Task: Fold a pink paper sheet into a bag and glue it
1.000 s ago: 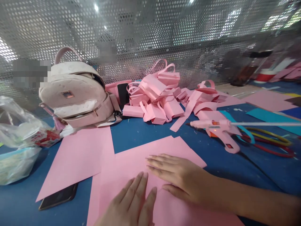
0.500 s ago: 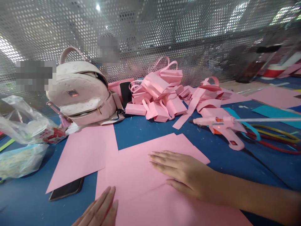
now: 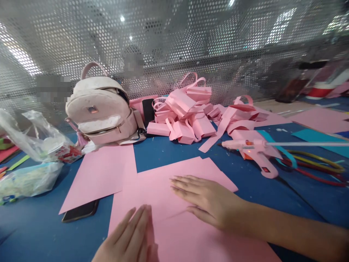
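Observation:
Overlapping sheets of pink paper [image 3: 191,169] lie in front of me on the blue table. Flat on the top sheet rests my right hand [image 3: 205,198], open, its fingers stretched out to the left. At the lower middle my left hand [image 3: 133,234] is also open, with straight fingers close together touching the paper. A thin crease or edge runs across the sheet between both hands. The underside of my left hand and its thumb are partly hidden. Another pink sheet [image 3: 95,174] lies to the left, partly covering a dark phone [image 3: 81,211].
A pale backpack [image 3: 100,109] stands at the back left, beside plastic bags [image 3: 32,178]. Several small pink paper bags [image 3: 185,112] are heaped at the back middle. On the right lie a pink glue gun [image 3: 253,151] with its cord and scissors [image 3: 316,163].
My left hand has moved right and forward over the pink paper. My right hand stays flat in nearly the same place. The view has shifted slightly.

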Demonstrator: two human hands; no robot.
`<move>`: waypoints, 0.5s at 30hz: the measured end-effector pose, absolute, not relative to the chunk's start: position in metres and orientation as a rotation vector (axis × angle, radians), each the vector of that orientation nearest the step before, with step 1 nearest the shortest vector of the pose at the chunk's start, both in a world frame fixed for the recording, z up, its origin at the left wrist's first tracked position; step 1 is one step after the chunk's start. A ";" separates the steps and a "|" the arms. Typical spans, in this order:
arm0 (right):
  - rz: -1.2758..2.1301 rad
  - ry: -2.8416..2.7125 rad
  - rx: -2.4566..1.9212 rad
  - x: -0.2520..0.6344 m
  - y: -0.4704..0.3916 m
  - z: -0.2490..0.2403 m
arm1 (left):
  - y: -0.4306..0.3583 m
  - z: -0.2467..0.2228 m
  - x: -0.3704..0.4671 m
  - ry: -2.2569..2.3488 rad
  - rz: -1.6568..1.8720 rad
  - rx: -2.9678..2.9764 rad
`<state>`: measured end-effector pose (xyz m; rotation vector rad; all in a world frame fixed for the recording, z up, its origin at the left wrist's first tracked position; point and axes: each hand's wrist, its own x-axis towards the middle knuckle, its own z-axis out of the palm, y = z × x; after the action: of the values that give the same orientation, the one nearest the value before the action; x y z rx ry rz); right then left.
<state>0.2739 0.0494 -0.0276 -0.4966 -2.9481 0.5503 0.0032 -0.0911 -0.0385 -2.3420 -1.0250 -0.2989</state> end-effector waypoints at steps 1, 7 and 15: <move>0.547 -2.953 -0.495 0.274 0.049 -0.027 | -0.085 -0.039 0.011 -1.008 -0.312 -2.359; 0.497 -2.938 -0.475 0.276 0.049 -0.030 | -0.055 -0.041 0.027 -0.886 -0.304 -2.528; 0.371 -2.832 -0.443 0.278 0.047 -0.026 | -0.052 -0.067 0.011 -1.013 -0.447 -2.575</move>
<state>0.2782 0.0474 -0.0260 -0.4425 -2.8323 0.3709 0.0114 -0.0522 -0.0669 -2.5753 -1.0129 -0.4474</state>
